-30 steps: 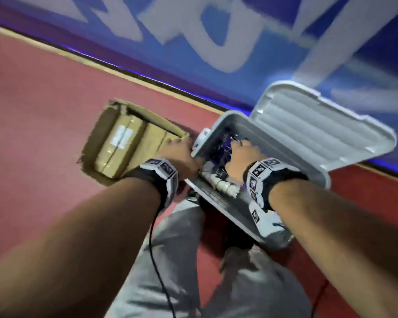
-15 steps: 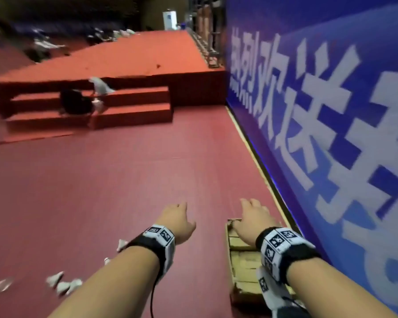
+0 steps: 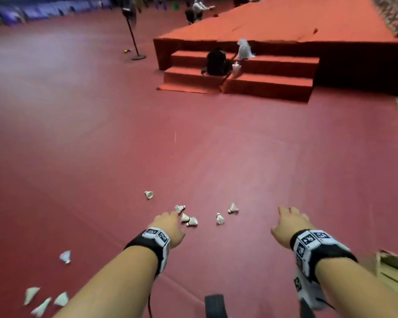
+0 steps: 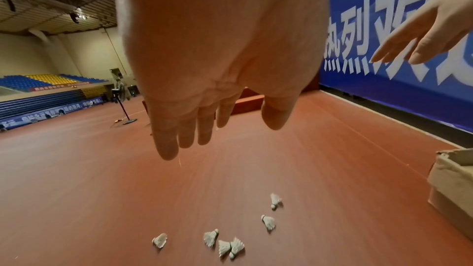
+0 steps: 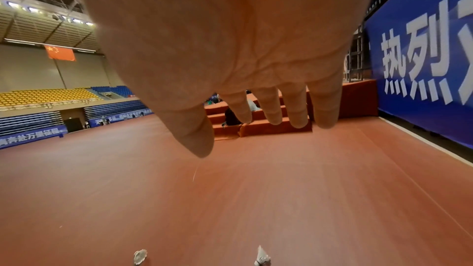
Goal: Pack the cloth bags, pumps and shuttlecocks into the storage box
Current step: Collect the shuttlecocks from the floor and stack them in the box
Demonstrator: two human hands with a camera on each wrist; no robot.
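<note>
Over the red floor (image 3: 101, 145), both hands are now held out empty. One second ago they were down in the open storage box beside a cardboard box; half a second ago the view had already been swung away along the blue banner wall, and now it has been turned onto the loose shuttlecocks (image 3: 189, 220). The storage box is no longer in view, so its place cannot be told from the present frames; only a corner of the cardboard box (image 3: 393, 269) is seen at the lower right.

The left hand (image 3: 168, 228) is stretched forward with fingers relaxed and straight, nothing held, its fingertips lined up in the head view with the nearest of the cluster, though the left wrist view shows it raised off the floor. The right hand (image 3: 290, 226) is likewise spread and empty, well apart from any shuttlecock. A further scatter of shuttlecocks (image 3: 44, 301) lies at the lower left.

It is judged that one load has been delivered and a fresh pickup is being begun. Many shuttlecocks remain unpacked, so the task is far from done. No cloth bags or pumps can be made out.
</note>
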